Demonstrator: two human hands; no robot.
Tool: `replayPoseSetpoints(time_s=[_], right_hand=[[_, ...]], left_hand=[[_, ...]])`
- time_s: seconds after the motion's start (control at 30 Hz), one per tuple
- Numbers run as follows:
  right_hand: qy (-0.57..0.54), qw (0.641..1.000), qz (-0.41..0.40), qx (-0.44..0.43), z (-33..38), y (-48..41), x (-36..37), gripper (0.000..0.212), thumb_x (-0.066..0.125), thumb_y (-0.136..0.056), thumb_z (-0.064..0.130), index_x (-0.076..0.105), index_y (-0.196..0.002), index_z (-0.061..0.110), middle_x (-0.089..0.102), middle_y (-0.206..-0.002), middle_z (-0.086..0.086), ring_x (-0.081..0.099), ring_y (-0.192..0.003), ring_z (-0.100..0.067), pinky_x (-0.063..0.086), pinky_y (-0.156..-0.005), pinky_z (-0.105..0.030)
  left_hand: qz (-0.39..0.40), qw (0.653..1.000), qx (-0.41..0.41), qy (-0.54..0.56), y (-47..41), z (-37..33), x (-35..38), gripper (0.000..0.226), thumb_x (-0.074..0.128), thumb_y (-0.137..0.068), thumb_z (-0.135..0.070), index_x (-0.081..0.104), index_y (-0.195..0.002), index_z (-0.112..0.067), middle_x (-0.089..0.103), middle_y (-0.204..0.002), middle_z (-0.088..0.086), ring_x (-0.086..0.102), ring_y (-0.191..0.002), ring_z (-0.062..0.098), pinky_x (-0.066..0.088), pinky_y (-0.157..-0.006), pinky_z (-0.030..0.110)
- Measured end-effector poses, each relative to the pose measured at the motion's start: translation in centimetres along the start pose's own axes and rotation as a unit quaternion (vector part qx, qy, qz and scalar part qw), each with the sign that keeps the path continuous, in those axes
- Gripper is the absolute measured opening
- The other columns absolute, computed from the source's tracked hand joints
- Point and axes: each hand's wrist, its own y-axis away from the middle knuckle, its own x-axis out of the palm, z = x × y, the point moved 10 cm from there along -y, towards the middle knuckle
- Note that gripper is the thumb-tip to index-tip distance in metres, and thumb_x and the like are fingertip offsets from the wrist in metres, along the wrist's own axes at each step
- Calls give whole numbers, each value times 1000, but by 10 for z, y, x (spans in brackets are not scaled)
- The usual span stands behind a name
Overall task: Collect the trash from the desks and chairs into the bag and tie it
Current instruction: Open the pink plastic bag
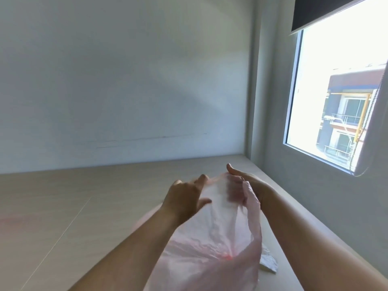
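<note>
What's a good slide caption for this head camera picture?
Left hand and right hand hold the top of a thin pink bag over a pale desk by a window.

bag (212, 238): translucent pale pink; creases show whiter; one small red spot low at the gathered part
crumpled scrap (268, 264): white; no print visible
surface (63, 196): pale beige, faint wood tone; thin light seam lines; slight pink blush at far left
wall (126, 80): plain off-white, grey-blue cast; thin dark scuff line low down
blind (319, 11): flat black
window frame (294, 91): white
building (352, 114) outside: grey walls; brick-red top; blue band; yellow pipe
</note>
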Motion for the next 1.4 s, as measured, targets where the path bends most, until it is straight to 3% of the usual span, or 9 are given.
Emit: replayPoseSetpoints(time_s=[0.3, 0.53, 0.63, 0.8, 0.9, 1.03, 1.1, 1.17, 1.4], right_hand=[[81, 994, -70, 24, 25, 25, -34, 38, 66, -73, 44, 62, -71, 7, 63, -54, -5, 60, -46, -19, 50, -48, -24], [54, 997, -46, -8, 28, 11, -34, 48, 47, -95, 38, 76, -70, 8, 70, -67, -6, 67, -55, -16, 54, -56, -23], [61, 997, -55, -4, 23, 9, -35, 46, 50, -94, 35, 75, -65, 9, 71, -65, -5, 67, -54, -15, 55, -54, -22], [78, 994, -58, 49, 7, 12, -36, 38, 61, -80, 39, 60, -52, 14, 51, -42, 1, 48, -34, -11, 40, -39, -20], [87, 992, -64, 68, 0, 10, -40, 34, 65, -73, 41, 50, -56, 16, 39, -39, 3, 36, -32, -10, 27, -39, -20], [62, 994, -1, 87, -11, 5, -18, 41, 57, -81, 40, 52, -49, 15, 38, -33, 3, 36, -24, -8, 29, -29, -15], [42, 995, 27, 92, -13, 1, -6, 54, 48, -89, 40, 54, -43, 14, 39, -30, 4, 37, -22, -7, 30, -25, -15], [17, 994, 51, 94, -13, 1, 6, 67, 36, -98, 41, 58, -41, 12, 44, -30, 2, 42, -22, -8, 35, -25, -17], [37, 995, 63, 70, 0, 6, 12, 58, 44, -91, 46, 67, -49, 13, 53, -38, 2, 46, -27, -6, 35, -29, -14]], left_hand=[[173, 876, -101, 438, -9, 40, 13, 35, 45, -98, -28, 69, -73, -24, 65, -65, -9, 56, -55, 2, 43, -57, 13], [276, 575, -237, 733, 18, 36, 35, 43, 54, -83, -51, 65, -73, -10, 59, -59, 2, 54, -46, 7, 47, -45, 16], [289, 530, -273, 749, 26, 40, 52, 66, 35, -92, -57, 68, -71, -4, 64, -59, 10, 62, -47, 18, 52, -48, 22], [312, 598, -310, 670, 55, 82, 73, 25, 49, -83, -3, 74, -86, -4, 71, -78, 16, 69, -67, 24, 58, -61, 31], [379, 746, -331, 437, 78, 112, 75, 23, 64, -74, -18, 70, -92, -6, 70, -79, 7, 65, -64, 18, 51, -55, 23], [1, 951, -256, 172, 33, 131, 10, 38, 53, -87, -49, 56, -109, -18, 62, -109, 2, 57, -103, 24, 45, -88, 37], [-131, 967, -64, 208, 26, 71, -25, 50, 54, -76, -62, 55, -108, -23, 62, -103, -4, 58, -100, 18, 44, -86, 38], [-94, 984, 61, 141, 28, 15, -16, 72, 58, -64, -73, 49, -117, -25, 61, -106, -6, 59, -96, 15, 47, -81, 37], [-113, 990, 68, 43, 27, 1, 6, 44, 60, -82, -2, 33, -110, -23, 67, -87, 5, 64, -54, 31, 51, -44, 37]])
